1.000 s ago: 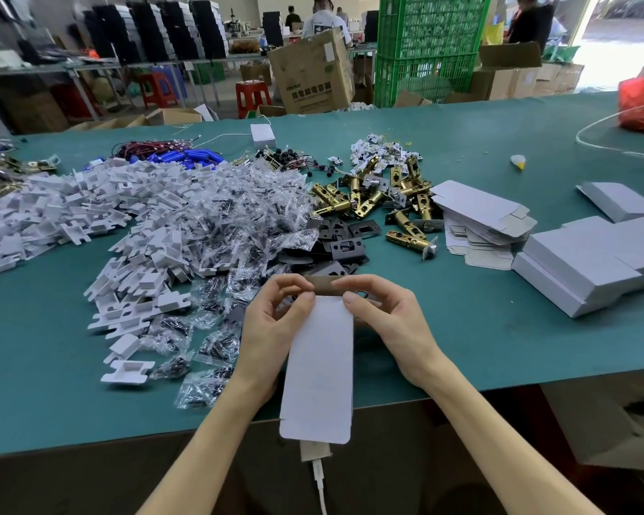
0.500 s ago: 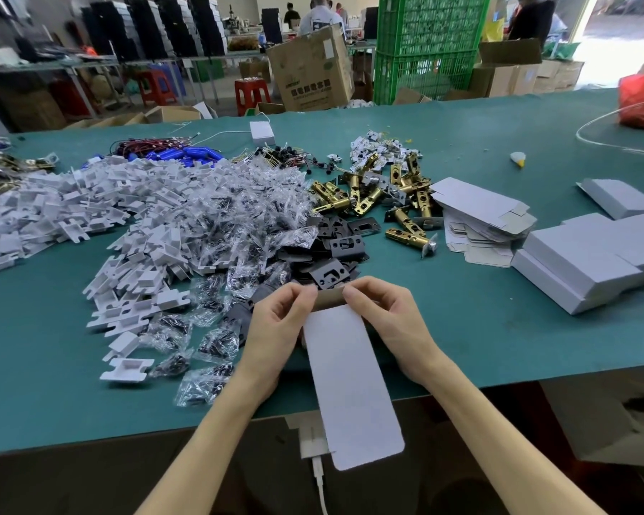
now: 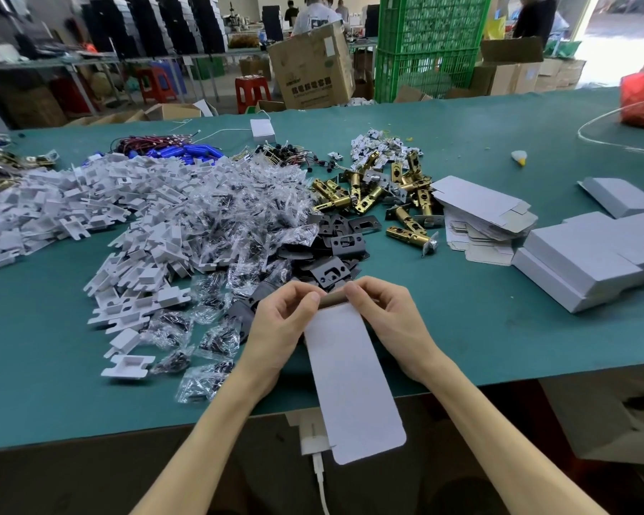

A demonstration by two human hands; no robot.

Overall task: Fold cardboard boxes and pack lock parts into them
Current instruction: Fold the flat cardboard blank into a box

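A flat white cardboard box blank [image 3: 350,377] hangs over the table's near edge, long end toward me and slanted right. My left hand [image 3: 279,328] and my right hand [image 3: 387,317] pinch its far end, where a brown flap is bent up between the thumbs and fingertips. Just beyond the hands lie black strike plates [image 3: 335,250], brass latch bolts [image 3: 383,195], small bags of screws [image 3: 238,224] and white plastic inserts [image 3: 127,224].
A stack of unfolded blanks [image 3: 480,213] and folded white boxes [image 3: 588,262] sit on the right of the green table [image 3: 480,321]. Blue parts and red wires [image 3: 172,148] lie at the back. A white cable [image 3: 318,477] hangs below the near edge.
The blank's long free end swung from straight toward me to slanting right. Both hands stayed at the far end, bending the brown flap.
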